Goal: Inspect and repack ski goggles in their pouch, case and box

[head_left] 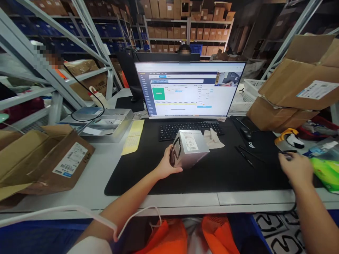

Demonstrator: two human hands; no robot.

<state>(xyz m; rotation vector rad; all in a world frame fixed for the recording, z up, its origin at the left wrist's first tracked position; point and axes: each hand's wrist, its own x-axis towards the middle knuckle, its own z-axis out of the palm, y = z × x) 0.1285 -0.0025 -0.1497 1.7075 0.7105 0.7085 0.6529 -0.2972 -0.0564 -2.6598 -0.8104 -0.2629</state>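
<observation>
A silvery product box (194, 151) with a white barcode label on its upper face rests on the black desk mat (148, 169). My left hand (168, 164) grips its left side, thumb along the lower edge and fingers behind. Far to the right, my right hand (296, 167) is closed at the mat's edge around a small dark object, mostly hidden by the fingers. Beside that hand are a roll of tape in an orange-and-white dispenser (290, 138) and a bright green packet (327, 173).
Behind the box stand a keyboard (169, 132) and a lit monitor (185, 95). Crumpled paper (214, 138) lies at the box's right; pens (245, 157) and a mouse (245, 133) lie further right. Cartons (293, 84) are stacked right, an open carton (53, 162) left, near yellow sheets (133, 137).
</observation>
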